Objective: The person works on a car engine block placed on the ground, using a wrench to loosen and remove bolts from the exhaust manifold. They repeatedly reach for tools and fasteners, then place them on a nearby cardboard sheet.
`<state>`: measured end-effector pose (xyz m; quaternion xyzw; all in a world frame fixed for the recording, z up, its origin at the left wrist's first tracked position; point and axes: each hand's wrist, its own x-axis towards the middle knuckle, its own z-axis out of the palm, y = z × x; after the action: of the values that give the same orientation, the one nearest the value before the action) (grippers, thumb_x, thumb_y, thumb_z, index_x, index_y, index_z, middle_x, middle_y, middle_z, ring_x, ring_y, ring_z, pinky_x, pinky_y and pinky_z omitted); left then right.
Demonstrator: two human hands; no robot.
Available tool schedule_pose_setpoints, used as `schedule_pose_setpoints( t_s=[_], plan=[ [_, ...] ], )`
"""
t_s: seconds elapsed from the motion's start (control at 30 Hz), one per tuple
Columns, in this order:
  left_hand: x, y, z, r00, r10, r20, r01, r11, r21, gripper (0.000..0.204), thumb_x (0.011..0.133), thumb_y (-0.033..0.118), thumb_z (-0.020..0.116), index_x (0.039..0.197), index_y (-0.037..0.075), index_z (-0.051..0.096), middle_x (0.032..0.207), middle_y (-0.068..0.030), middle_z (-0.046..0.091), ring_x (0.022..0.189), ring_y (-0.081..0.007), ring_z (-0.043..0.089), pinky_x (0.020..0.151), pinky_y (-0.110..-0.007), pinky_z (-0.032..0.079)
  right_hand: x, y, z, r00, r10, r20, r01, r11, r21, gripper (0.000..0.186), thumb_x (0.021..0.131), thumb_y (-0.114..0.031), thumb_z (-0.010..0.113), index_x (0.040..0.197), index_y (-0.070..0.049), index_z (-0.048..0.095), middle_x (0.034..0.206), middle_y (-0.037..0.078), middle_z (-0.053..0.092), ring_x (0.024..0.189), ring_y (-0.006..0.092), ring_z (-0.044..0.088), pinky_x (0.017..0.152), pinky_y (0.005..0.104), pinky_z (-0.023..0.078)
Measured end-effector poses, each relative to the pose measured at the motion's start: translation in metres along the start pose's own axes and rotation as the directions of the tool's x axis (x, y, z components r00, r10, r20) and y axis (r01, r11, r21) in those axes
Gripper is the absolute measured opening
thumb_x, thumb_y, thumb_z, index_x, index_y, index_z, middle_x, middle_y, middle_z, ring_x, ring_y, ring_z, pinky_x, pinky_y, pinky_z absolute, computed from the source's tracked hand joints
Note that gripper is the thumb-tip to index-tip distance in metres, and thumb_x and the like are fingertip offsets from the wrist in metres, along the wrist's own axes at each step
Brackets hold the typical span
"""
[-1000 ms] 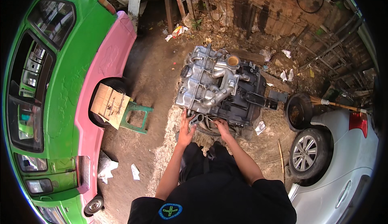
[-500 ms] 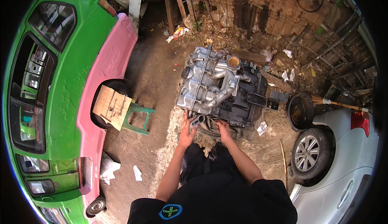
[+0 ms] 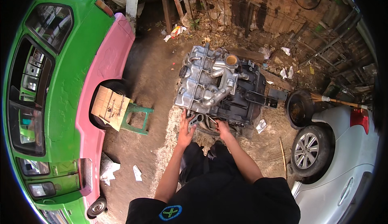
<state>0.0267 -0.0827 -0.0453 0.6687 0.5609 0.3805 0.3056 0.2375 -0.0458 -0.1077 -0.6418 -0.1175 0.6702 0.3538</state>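
An engine (image 3: 218, 82) of silver and dark metal stands on the ground in front of me. At its near left corner my left hand (image 3: 185, 132) rests with fingers stretched up along the edge and thumb apart, beside a grey metal bracket with a round hole (image 3: 197, 119). My right hand (image 3: 222, 128) is closed at the near edge, right of the bracket. A thin, shiny metal rod (image 3: 211, 119) sticks out of its fingers toward the upper left. The rod's other end and its kind cannot be made out.
Left stands a green and pink van (image 3: 101, 50), with a green plastic stool (image 3: 137, 119) and cardboard bearing thin rods (image 3: 109, 107) by its wheel. Right are a black tub (image 3: 299, 110) and a silver car (image 3: 343, 147). Rubble and a wall (image 3: 275, 6) lie beyond.
The thin rod in my right hand now shows more plainly and points up to the left. My left hand stays by the bracket. The whole view has shifted slightly.
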Motion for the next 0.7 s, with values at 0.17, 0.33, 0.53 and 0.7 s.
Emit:
schedule_pose_setpoints(
  t_s=[0.17,0.33,0.53,0.7],
  plan=[
    [0.000,0.001,-0.002,0.999,-0.033,0.017,0.033,0.999,0.019,0.043,0.094,0.015,0.059,0.136,0.005,0.055,0.164,-0.0195,0.017,0.152,-0.0355,0.013,0.121,-0.045,0.016,-0.026,-0.019,0.007,0.984,0.109,0.142,-0.125,0.986,0.110,0.015,0.097,-0.011,0.052,0.099,0.001,0.061,0.083,0.005,0.058,0.062,0.0152,0.052,0.059,0.0367,0.053],
    [-0.001,-0.001,0.000,1.000,0.004,-0.014,-0.004,1.000,0.001,0.044,0.093,0.014,0.060,0.136,0.007,0.056,0.163,-0.0214,0.018,0.153,-0.0353,0.012,0.121,-0.045,0.015,-0.046,-0.017,0.046,0.965,0.101,0.242,-0.148,0.972,0.184,0.013,0.096,-0.008,0.050,0.100,0.002,0.057,0.089,0.011,0.063,0.066,0.0203,0.061,0.061,0.0403,0.059],
    [0.000,-0.005,0.000,1.000,0.001,0.007,-0.001,1.000,-0.006,0.045,0.093,0.015,0.059,0.137,0.007,0.055,0.164,-0.0199,0.017,0.153,-0.0356,0.012,0.122,-0.045,0.014,-0.064,-0.005,0.060,0.965,0.036,0.261,-0.091,0.975,0.201,0.009,0.095,-0.003,0.048,0.099,0.003,0.054,0.090,0.013,0.060,0.066,0.0225,0.061,0.067,0.0453,0.062],
    [-0.001,-0.005,-0.001,1.000,0.006,0.011,-0.006,1.000,0.005,0.044,0.093,0.015,0.059,0.137,0.006,0.055,0.163,-0.0202,0.017,0.152,-0.0363,0.012,0.121,-0.046,0.015,-0.054,0.006,0.030,0.971,0.093,0.219,-0.111,0.991,0.070,0.016,0.092,-0.008,0.049,0.105,-0.003,0.057,0.077,0.005,0.053,0.066,0.0175,0.055,0.069,0.0430,0.060]
  ],
)
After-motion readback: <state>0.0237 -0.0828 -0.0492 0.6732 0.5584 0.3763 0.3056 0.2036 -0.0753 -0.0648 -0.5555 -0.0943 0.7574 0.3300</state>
